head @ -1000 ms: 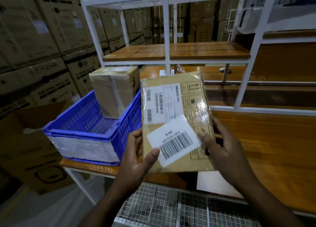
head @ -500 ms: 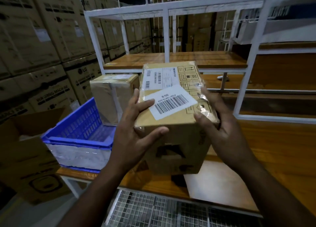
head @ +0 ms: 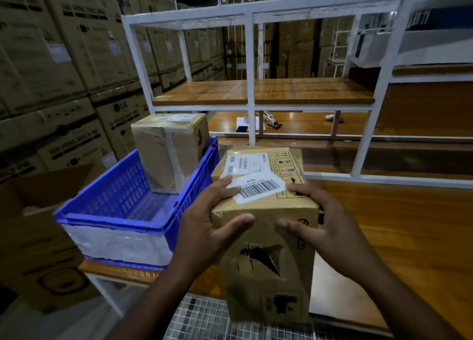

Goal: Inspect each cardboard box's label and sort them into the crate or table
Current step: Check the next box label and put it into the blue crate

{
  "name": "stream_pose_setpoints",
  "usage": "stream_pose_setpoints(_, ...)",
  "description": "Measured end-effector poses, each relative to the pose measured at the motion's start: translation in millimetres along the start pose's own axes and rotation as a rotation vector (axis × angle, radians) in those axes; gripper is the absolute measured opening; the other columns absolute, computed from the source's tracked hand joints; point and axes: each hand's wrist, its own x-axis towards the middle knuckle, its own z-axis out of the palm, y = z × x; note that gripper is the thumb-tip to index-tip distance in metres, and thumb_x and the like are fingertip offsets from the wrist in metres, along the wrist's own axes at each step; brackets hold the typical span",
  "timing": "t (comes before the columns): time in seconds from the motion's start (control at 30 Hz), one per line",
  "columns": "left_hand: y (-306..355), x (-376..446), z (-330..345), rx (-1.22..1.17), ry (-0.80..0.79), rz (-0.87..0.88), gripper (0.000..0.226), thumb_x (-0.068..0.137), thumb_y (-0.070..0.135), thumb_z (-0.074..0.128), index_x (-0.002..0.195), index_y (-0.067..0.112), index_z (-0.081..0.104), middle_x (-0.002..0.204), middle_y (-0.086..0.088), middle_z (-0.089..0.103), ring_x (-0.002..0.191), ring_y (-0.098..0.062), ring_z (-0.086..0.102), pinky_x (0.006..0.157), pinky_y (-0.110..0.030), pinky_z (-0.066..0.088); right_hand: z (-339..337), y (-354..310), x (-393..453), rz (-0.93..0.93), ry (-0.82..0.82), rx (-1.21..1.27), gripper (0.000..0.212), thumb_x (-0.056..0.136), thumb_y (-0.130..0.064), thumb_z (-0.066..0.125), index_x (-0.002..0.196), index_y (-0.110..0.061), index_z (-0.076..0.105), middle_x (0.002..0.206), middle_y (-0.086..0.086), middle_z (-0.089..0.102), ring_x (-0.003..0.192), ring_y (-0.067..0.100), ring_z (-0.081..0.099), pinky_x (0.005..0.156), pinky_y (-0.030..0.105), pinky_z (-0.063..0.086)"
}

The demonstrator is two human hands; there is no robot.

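Observation:
I hold a cardboard box (head: 268,288) upright in front of me, over the near edge of the wooden table (head: 399,224). Its top carries a white barcode label (head: 261,187) and a shipping label; its front face has a torn hole. My left hand (head: 207,227) grips its left top corner and my right hand (head: 317,224) grips its right top corner. A blue plastic crate (head: 128,211) stands on the table to the left, holding a second taped cardboard box (head: 169,150) upright at its far end.
A white metal shelf frame (head: 252,84) with wooden shelves rises behind the table. Stacked large cartons (head: 51,58) fill the left side, with an open carton (head: 38,237) on the floor. A wire mesh surface (head: 204,319) lies below the table edge.
The box has tipped from label-facing-me to upright and come lower and closer. Both hands shifted from its lower edge to its top corners.

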Motion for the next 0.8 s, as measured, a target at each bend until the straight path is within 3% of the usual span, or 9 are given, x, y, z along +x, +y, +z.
stream_pose_setpoints(0.23,-16.0,1.9,13.5,0.013,-0.001,0.028,0.062,0.075,0.064,0.072,0.12,0.022,0.068,0.141,0.016,0.056,0.132,0.001,0.05,0.096,-0.012,0.047,7.0,19.6,0.9,-0.046,0.055,-0.046,0.055,0.068,-0.046,0.077,0.12,-0.043,0.059,0.12,-0.05,0.045,0.113,-0.016,0.05,0.081,0.011,0.052)
stream_pose_setpoints(0.43,-22.8,0.4,21.1,-0.004,0.046,0.028,0.059,0.076,0.067,0.071,0.115,0.023,0.069,0.138,0.018,0.059,0.133,-0.002,0.05,0.098,-0.031,0.054,12.1,34.3,-0.3,-0.022,0.123,-0.029,0.055,0.069,-0.055,0.077,0.121,-0.048,0.06,0.138,-0.021,0.051,0.122,-0.001,0.053,0.09,0.032,0.056)
stream_pose_setpoints(0.53,-23.4,-1.3,23.3,0.034,0.056,0.05,0.058,0.082,0.069,0.064,0.122,0.028,0.065,0.142,0.02,0.054,0.135,-0.002,0.047,0.099,-0.033,0.054,16.0,36.2,-3.3,-0.006,0.121,-0.064,0.062,0.071,-0.069,0.07,0.128,-0.054,0.051,0.14,-0.026,0.046,0.122,-0.004,0.05,0.09,0.034,0.057)
stream_pose_setpoints(0.6,-26.8,-5.8,24.0,0.045,0.054,0.05,0.063,0.089,0.072,0.049,0.135,0.03,0.055,0.148,0.022,0.046,0.136,0.0,0.044,0.097,-0.025,0.051,20.0,41.1,-7.4,0.035,0.12,-0.067,0.077,0.072,-0.066,0.071,0.139,-0.055,0.036,0.138,-0.029,0.046,0.119,-0.006,0.051,0.092,0.033,0.056)
stream_pose_setpoints(0.67,-31.1,-12.3,23.6,-0.052,0.058,-0.047,0.078,0.088,0.082,0.033,0.148,0.032,0.041,0.152,0.026,0.039,0.136,0.004,0.043,0.098,-0.017,0.047,23.6,49.3,-14.1,0.135,0.108,0.018,0.099,0.067,-0.059,0.078,0.147,-0.053,0.02,0.137,-0.029,0.049,0.118,-0.004,0.054,0.095,0.03,0.051)
stream_pose_setpoints(0.7,-36.3,-16.5,23.2,-0.172,0.045,-0.145,0.087,0.082,0.088,0.03,0.15,0.034,0.037,0.15,0.027,0.042,0.134,0.004,0.045,0.099,-0.018,0.048,25.3,56.3,-18.4,0.181,0.094,0.06,0.102,0.065,-0.058,0.08,0.147,-0.052,0.02,0.133,-0.029,0.053,0.116,-0.002,0.057,0.092,0.025,0.051)
stream_pose_setpoints(0.77,-42.7,-24.9,24.5,-0.4,0.025,-0.37,0.097,0.075,0.093,0.032,0.148,0.031,0.042,0.14,0.016,0.058,0.123,-0.002,0.059,0.088,-0.019,0.054,30.6,72.4,-28.8,0.239,0.04,0.106,0.086,0.065,-0.057,0.081,0.137,-0.051,0.034,0.12,-0.031,0.061,0.11,-0.003,0.061,0.08,0.012,0.051)
stream_pose_setpoints(0.8,-47.1,-28.4,25.3,-0.433,-0.013,-0.479,0.09,0.08,0.089,0.034,0.144,0.027,0.047,0.133,0.005,0.065,0.116,-0.008,0.065,0.082,-0.02,0.056,33.8,77.6,-33.4,0.264,0.004,0.122,0.078,0.066,-0.056,0.081,0.131,-0.054,0.038,0.118,-0.033,0.061,0.108,-0.006,0.06,0.075,0.008,0.05)
